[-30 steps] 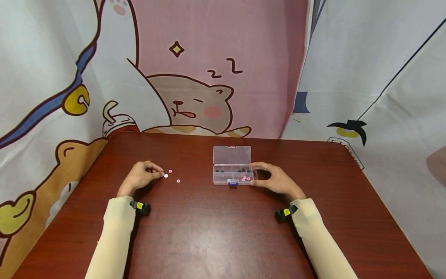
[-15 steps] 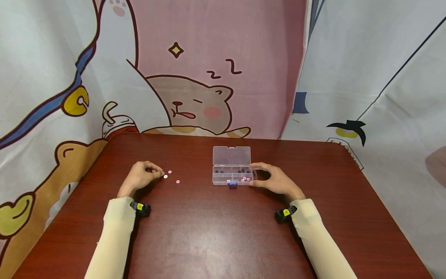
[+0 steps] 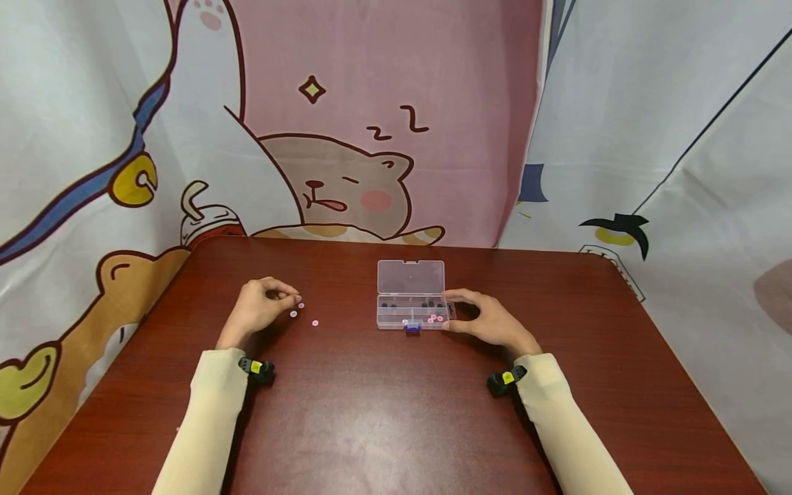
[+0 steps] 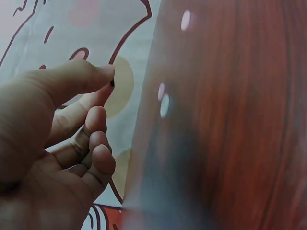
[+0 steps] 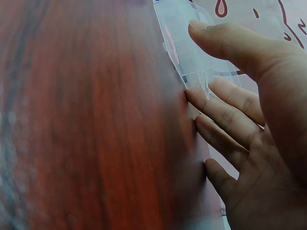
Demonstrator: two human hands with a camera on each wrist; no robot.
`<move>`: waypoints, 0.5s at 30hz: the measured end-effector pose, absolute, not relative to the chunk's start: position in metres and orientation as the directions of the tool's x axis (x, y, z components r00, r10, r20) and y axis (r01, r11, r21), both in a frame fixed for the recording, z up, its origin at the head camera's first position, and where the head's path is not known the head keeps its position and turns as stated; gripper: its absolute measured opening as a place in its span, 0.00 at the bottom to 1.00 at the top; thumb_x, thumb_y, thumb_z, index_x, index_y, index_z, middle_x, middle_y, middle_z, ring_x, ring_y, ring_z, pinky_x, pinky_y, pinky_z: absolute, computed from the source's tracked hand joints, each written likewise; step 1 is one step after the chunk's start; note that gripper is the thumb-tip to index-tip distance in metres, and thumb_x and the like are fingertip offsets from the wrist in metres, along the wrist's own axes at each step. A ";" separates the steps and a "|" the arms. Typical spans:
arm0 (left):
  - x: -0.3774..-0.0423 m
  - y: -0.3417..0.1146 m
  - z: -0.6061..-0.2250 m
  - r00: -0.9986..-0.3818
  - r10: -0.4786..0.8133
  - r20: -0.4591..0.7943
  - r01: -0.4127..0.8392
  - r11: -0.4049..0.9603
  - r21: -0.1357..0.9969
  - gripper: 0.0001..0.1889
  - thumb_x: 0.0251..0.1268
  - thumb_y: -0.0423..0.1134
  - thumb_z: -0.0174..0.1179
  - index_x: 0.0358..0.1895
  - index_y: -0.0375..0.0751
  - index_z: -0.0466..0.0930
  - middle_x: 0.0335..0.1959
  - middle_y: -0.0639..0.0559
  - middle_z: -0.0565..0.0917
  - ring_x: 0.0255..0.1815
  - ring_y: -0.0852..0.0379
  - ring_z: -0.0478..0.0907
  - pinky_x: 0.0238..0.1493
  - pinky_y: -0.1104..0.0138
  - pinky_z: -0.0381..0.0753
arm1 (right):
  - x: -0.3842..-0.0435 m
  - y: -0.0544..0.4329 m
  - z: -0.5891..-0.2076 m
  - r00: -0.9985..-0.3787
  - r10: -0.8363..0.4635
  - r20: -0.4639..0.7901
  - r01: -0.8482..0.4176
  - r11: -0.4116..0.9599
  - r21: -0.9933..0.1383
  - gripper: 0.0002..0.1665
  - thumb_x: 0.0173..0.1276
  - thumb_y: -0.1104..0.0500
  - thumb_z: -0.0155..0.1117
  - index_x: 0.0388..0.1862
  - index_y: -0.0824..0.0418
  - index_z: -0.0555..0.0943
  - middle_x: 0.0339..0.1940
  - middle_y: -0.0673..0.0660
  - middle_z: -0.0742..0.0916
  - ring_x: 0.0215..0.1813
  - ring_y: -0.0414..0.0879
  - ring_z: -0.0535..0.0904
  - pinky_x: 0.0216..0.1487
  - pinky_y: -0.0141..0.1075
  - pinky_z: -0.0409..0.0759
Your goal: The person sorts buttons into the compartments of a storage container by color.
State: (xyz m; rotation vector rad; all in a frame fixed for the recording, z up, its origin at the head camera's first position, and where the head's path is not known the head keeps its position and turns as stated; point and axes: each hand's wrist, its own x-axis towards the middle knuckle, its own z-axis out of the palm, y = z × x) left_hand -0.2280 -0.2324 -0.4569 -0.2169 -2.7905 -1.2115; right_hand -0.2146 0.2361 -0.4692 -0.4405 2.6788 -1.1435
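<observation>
My left hand (image 3: 262, 302) pinches a small black button (image 4: 112, 83) between thumb and index fingertip; only a sliver of it shows. Just under those fingertips on the table lie a white button (image 3: 293, 314) and a pink button (image 3: 301, 305), with another pink button (image 3: 315, 323) a little to the right. A clear plastic compartment box (image 3: 396, 315) stands with its lid (image 3: 411, 277) raised at the back. My right hand (image 3: 489, 320) holds the box's right end, thumb at the near corner and index finger at the far one.
Inside the box, black buttons (image 3: 431, 303) sit in back compartments and several pink buttons (image 3: 434, 317) in the front right one. A blue latch (image 3: 412, 330) marks its front. Printed curtains (image 3: 470, 124) hang behind the brown table (image 3: 371, 412).
My left hand has risen slightly away from the table and shifted right, the black button between its fingertips. The right hand stays at the box.
</observation>
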 end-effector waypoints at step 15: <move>-0.224 -0.205 -0.446 -0.971 0.096 0.217 0.229 0.628 0.744 0.03 0.64 0.36 0.72 0.38 0.42 0.91 0.33 0.48 0.81 0.32 0.53 0.76 0.28 0.71 0.76 | -0.214 0.236 -0.467 -0.939 -0.335 -0.081 -0.174 0.664 -0.727 0.40 0.61 0.43 0.78 0.71 0.42 0.75 0.71 0.53 0.80 0.71 0.55 0.73 0.72 0.63 0.68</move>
